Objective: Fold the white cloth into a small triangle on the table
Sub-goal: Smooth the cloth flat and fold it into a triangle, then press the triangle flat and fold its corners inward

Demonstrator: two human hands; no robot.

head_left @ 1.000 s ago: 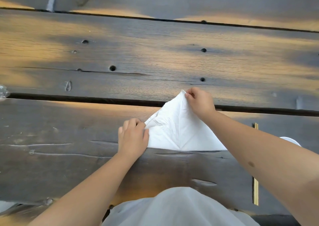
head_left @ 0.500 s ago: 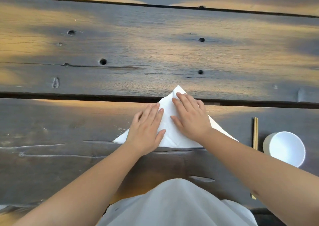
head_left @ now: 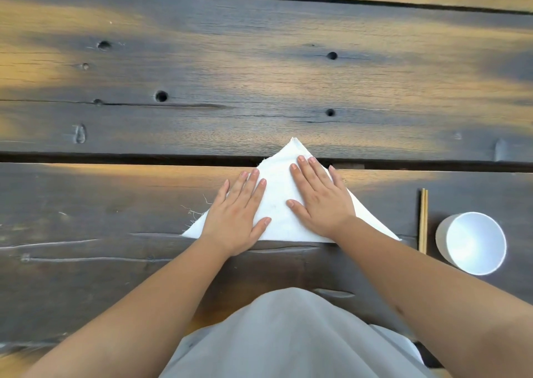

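Note:
The white cloth [head_left: 278, 193] lies flat on the dark wooden table [head_left: 259, 74] as a triangle, its tip pointing away from me across a gap between planks and its long edge nearest me. My left hand [head_left: 238, 214] rests palm down on the cloth's left half, fingers spread. My right hand [head_left: 318, 198] lies flat on the right half, fingers reaching toward the tip. Neither hand grips anything. Loose threads stick out at the cloth's left edge.
A white cup [head_left: 473, 243] stands to the right of the cloth, with a pair of wooden chopsticks [head_left: 423, 220] lying between them. A dark gap [head_left: 115, 158] runs across the table between planks. My grey garment [head_left: 288, 337] fills the bottom centre.
A second ago my hands pinched the cloth's corners with one flap raised. The cloth has since been laid down into a flat triangle, and both hands now press on it with open palms.

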